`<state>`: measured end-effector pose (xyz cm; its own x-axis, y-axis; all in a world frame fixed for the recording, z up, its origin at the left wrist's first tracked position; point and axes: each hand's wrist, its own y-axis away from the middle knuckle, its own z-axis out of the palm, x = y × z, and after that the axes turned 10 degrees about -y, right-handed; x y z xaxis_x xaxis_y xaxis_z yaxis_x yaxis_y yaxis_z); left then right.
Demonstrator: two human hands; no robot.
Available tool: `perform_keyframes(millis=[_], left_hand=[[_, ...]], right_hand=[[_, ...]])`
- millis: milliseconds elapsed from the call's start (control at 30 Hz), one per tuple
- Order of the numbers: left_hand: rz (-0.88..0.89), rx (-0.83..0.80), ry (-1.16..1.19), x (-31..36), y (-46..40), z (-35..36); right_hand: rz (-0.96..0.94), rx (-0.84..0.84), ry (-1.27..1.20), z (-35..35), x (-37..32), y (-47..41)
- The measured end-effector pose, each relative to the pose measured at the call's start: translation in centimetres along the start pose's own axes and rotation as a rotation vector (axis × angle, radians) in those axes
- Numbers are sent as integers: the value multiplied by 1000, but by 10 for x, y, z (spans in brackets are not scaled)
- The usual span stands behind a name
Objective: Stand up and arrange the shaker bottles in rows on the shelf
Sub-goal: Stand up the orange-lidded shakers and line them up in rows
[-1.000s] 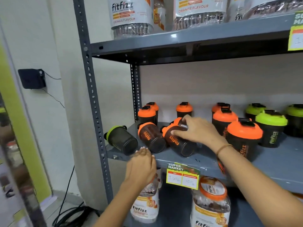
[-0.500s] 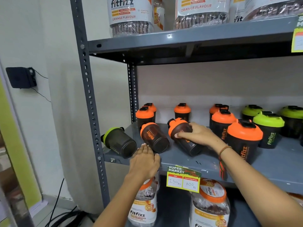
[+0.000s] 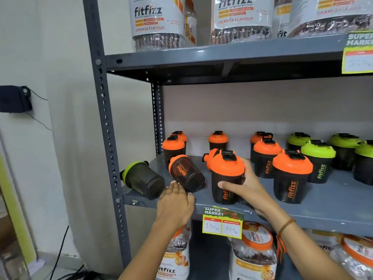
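Right hand [image 3: 245, 185] clamps upright orange-lidded shaker [image 3: 226, 176]; left hand [image 3: 175, 201] open; tipped shaker [image 3: 185, 173] at nine o'clock may roll off shelf [image 3: 333, 205].

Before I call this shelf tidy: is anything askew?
Yes. Two bottles lie on their sides at the shelf's left end: a green-lidded bottle and an orange-lidded bottle, while the rest stand upright.

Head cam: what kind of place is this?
Most likely a shop aisle. A metal shelf carries a "Super Market" price tag marked 150 and 100, many identical shaker bottles stand in rows, and branded jars are stocked above.
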<state>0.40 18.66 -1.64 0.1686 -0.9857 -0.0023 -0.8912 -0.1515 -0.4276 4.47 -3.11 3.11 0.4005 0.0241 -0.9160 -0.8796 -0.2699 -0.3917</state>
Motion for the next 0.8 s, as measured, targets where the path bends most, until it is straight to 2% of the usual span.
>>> perform_keyframes(millis=[233, 267, 367, 467, 567, 800], left_hand=[[-6, 1, -35, 1, 0, -1], [-7, 6, -34, 1, 0, 0], [-15, 19, -25, 1, 1, 0], [-20, 37, -5, 1, 0, 2], [-24, 61, 3, 2, 0, 4], [-22, 64, -7, 2, 1, 4]], right_hand=[[34, -73, 85, -4, -3, -5], [39, -55, 18, -6, -8, -8], [8, 172, -290, -15, -26, -21], [-37, 238, -301, -25, -47, -47], [1, 177, -69, -24, -63, -83], [157, -283, 659, 5, -61, -158]])
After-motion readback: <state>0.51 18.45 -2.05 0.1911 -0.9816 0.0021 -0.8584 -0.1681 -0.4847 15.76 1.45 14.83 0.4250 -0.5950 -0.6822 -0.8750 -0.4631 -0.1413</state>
